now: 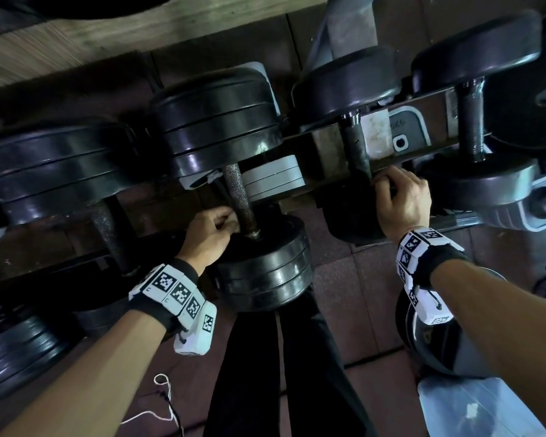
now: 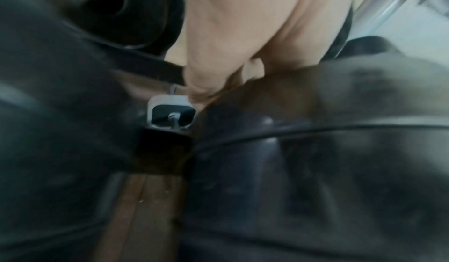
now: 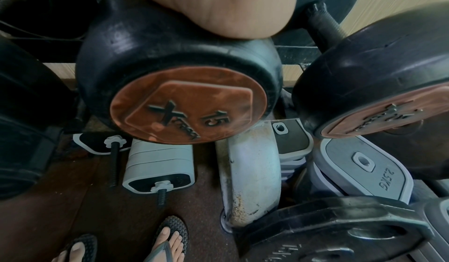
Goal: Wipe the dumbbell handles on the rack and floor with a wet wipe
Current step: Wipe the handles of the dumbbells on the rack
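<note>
A black plate dumbbell (image 1: 221, 121) lies on the rack with its knurled handle (image 1: 235, 187) running toward me. My left hand (image 1: 227, 222) curls its fingers round the lower end of that handle, just above the near plates (image 1: 265, 272). To the right, a round-headed dumbbell marked 15 (image 3: 184, 108) rests on the rack. My right hand (image 1: 385, 184) grips the near end of its handle (image 1: 355, 149). The left wrist view shows only my left hand (image 2: 218, 35) against blurred dark plates. No wet wipe shows in either hand.
More black dumbbells (image 1: 54, 171) fill the rack left and right. Under the rack lie a white adjustable dumbbell (image 3: 157, 162), grey 2.5 kg plates (image 3: 364, 166) and a rusty grey rack leg (image 3: 250, 170). My sandalled feet (image 3: 170, 233) stand on the brown floor.
</note>
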